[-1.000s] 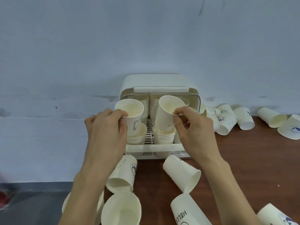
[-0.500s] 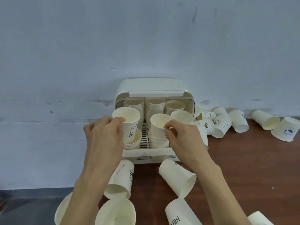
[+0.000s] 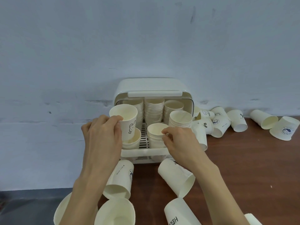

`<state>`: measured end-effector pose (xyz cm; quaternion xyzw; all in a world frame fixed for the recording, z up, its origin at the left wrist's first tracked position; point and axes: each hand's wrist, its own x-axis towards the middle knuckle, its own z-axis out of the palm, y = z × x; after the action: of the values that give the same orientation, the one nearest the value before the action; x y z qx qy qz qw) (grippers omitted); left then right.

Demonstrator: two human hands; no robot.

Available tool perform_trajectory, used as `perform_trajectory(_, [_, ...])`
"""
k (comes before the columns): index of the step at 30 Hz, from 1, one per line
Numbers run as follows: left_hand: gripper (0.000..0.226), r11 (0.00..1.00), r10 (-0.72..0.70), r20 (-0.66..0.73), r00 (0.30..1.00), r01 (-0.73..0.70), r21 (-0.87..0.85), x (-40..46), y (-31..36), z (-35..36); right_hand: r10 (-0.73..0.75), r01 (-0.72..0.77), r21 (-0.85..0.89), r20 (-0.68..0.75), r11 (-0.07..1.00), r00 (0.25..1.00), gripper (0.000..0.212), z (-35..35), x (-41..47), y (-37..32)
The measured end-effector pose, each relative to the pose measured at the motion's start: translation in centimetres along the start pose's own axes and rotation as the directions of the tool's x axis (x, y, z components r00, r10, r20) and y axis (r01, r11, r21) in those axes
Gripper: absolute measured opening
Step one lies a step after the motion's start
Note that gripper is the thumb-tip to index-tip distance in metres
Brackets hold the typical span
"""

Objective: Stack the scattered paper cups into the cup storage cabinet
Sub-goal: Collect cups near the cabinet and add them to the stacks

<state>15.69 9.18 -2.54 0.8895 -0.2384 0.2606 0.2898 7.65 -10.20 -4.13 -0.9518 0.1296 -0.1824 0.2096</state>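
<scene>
While the white cup storage cabinet [image 3: 154, 88] sits at the far left edge of the brown desk [image 3: 243, 168], backed against the pale wall [image 3: 146, 38], its front stands open toward the near side. Upright stacks fill its far row. The left hand [image 3: 103, 137] has its grip curled round a bear-printed cup [image 3: 125, 120], mouth up, long axis tilted slightly, its base entering the near-left stack [image 3: 132, 141]. The right hand [image 3: 180, 140] pinches the rim of the near-middle stack [image 3: 156, 135], which stands upright. A taller stack [image 3: 180, 118] rises just beside it on the right. Loose cups lie on their sides near the tray front: one [image 3: 121, 179] mouth toward the near edge, another [image 3: 176, 179] mouth pointing near-right. More toppled cups [image 3: 220, 125] crowd the right of the cabinet along the wall. Bare desk opens to the right.
</scene>
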Motion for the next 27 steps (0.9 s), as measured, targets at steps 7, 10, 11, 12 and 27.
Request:
perform_trajectory(7, [0.025, 0.999, 0.005, 0.086, 0.996, -0.007, 0.032, -0.3, 0.0, 0.6, 0.017, -0.017, 0.007, 0.035, 1.000, 0.999, 0.035, -0.1, -0.1, -0.2])
perform_trajectory(10, [0.027, 0.997, -0.010, 0.137, 0.991, -0.001, 0.082, -0.4, -0.1, 1.1, 0.013, -0.013, 0.011, 0.037, 1.000, 0.999, 0.036, -0.1, -0.2, -0.3])
perform_trajectory(11, [0.028, 0.995, -0.020, 0.155, 0.988, 0.005, 0.099, -0.5, -0.1, 1.3, 0.008, -0.009, 0.010, 0.035, 1.000, 0.999, 0.036, -0.2, -0.2, -0.3])
perform_trajectory(12, [0.028, 0.994, -0.033, 0.173, 0.984, 0.014, 0.110, -0.6, -0.1, 1.4, 0.006, -0.006, 0.009, 0.032, 1.000, 0.999, 0.036, -0.2, -0.2, -0.3])
perform_trajectory(27, [0.027, 0.993, 0.040, 0.190, 0.981, -0.060, 0.103, -1.0, 1.6, 0.4, -0.018, 0.018, 0.052, -0.008, 0.998, 1.000, 0.035, -0.2, -1.0, -0.6])
